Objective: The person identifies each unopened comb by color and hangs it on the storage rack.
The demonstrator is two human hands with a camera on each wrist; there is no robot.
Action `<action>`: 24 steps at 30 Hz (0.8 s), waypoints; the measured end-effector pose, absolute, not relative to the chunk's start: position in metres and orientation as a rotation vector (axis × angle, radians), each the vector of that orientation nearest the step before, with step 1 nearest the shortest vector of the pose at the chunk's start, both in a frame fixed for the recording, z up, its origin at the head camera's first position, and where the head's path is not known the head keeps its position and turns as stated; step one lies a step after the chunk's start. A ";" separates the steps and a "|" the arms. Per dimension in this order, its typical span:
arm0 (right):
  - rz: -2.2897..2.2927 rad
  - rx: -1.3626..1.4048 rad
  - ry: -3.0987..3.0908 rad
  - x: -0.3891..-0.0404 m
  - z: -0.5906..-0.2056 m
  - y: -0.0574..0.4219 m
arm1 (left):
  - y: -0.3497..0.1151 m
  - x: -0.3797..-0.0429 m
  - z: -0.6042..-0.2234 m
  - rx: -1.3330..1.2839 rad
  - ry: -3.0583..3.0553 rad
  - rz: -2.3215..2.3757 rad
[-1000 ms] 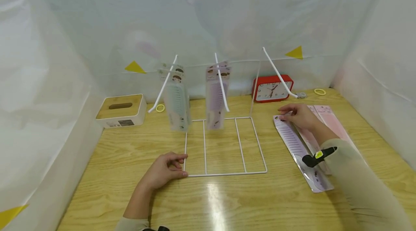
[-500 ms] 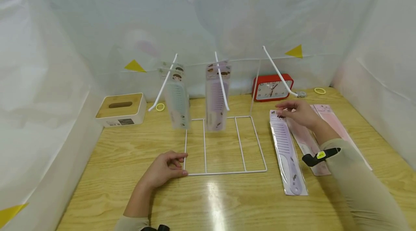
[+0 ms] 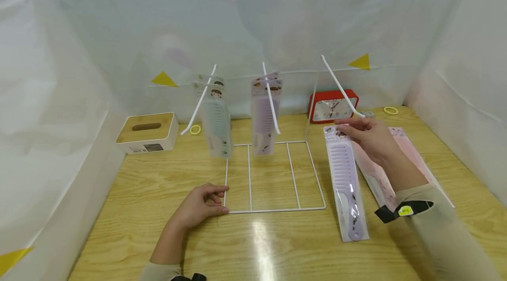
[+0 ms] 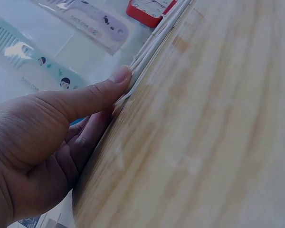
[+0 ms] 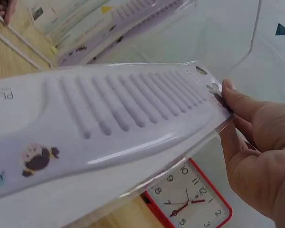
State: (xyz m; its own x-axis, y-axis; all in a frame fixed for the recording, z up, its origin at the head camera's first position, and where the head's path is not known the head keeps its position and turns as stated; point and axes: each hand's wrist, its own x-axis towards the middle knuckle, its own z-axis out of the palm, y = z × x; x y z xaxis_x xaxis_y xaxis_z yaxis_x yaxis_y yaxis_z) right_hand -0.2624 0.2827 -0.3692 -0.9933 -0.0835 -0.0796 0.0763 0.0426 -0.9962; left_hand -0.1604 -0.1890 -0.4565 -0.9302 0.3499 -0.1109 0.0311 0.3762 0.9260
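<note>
My left hand (image 3: 198, 206) grips the front left corner of a white wire display rack (image 3: 277, 210) at the tabletop. In the left wrist view the thumb (image 4: 102, 92) lies on the wire. My right hand (image 3: 372, 142) pinches the top of a packaged lilac comb (image 3: 343, 180), which hangs down, slightly tilted, to the right of the rack. Packaged green combs (image 3: 215, 118) hang on the left hook, and packaged purple combs (image 3: 262, 118) on the middle one. The right hook (image 3: 339, 85) bears no comb.
Packaged pink combs (image 3: 417, 162) lie on the table at the right, partly behind the right hand. A red alarm clock (image 3: 330, 109) stands behind the right hook. At the back left is a tissue box (image 3: 147, 135), with a yellow ring (image 3: 195, 130) beside it.
My right hand has lifted the lilac comb off the pink packages and brought it left, swinging it more upright. The left hand stays on the rack's corner.
</note>
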 end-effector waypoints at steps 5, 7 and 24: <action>-2.309 -0.179 1.879 -0.245 -0.357 0.271 | -0.190 -0.161 -0.458 0.340 2.361 1.564; -2.360 -0.275 1.796 -0.239 -0.353 0.265 | -0.190 -0.161 -0.459 0.330 2.366 1.561; -2.486 -1.054 1.901 -0.179 -0.310 0.181 | -0.188 -0.161 -0.456 0.326 2.358 1.560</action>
State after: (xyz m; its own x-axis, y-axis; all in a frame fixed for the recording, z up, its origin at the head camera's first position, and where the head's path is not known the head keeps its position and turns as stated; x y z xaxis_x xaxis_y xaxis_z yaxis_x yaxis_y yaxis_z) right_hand -0.1795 0.1815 -0.3097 -0.7848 -0.2442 0.5696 -0.4857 -0.3285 -0.8101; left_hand -0.1608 -0.1882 -0.4562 -0.9309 0.3455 -0.1187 0.0259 0.3863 0.9220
